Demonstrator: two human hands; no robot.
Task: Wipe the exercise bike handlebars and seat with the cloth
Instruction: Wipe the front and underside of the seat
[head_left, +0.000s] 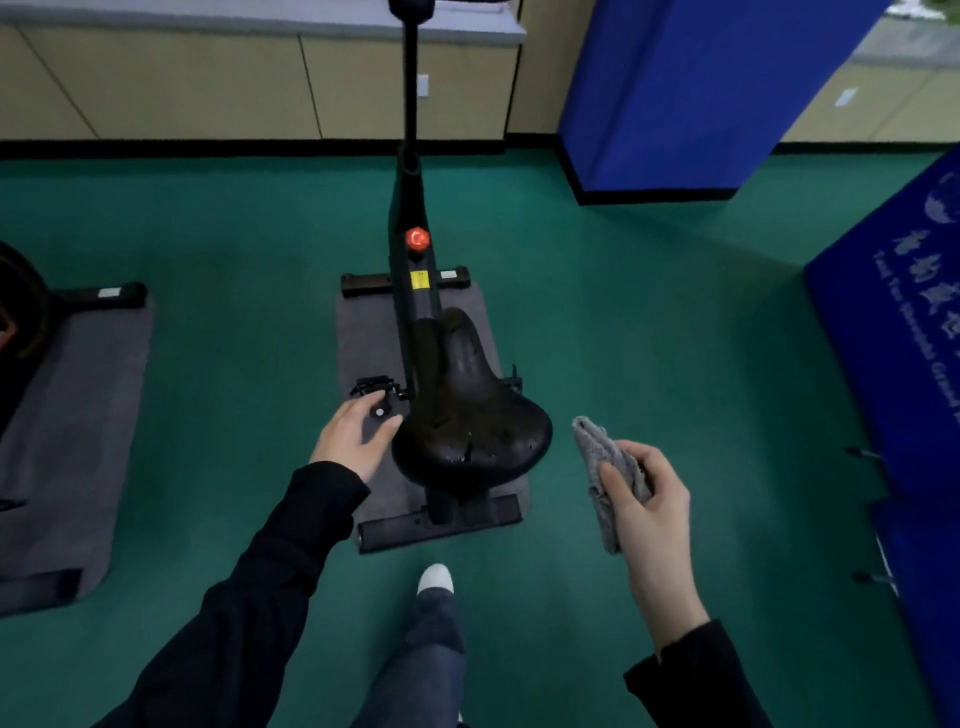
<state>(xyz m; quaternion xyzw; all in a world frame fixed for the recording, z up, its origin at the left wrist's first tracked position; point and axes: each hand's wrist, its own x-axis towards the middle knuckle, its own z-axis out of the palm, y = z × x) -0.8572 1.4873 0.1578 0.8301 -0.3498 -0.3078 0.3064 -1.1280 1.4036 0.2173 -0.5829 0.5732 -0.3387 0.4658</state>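
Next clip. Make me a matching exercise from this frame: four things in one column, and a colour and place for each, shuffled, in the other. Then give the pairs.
Things
1. cloth
2. seat
3. knob
4. shoe

Colour and place
A. red, on the bike's frame
B. white, on the person's foot
C. grey, held in the right hand
D. black, next to the left hand

Pairs: 1-C, 2-D, 3-A, 4-B

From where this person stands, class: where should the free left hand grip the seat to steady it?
Probably the seat by its wide rear rim, from its left: that rim overhangs the post, the left hand is beside it, leaving the top free for the cloth.
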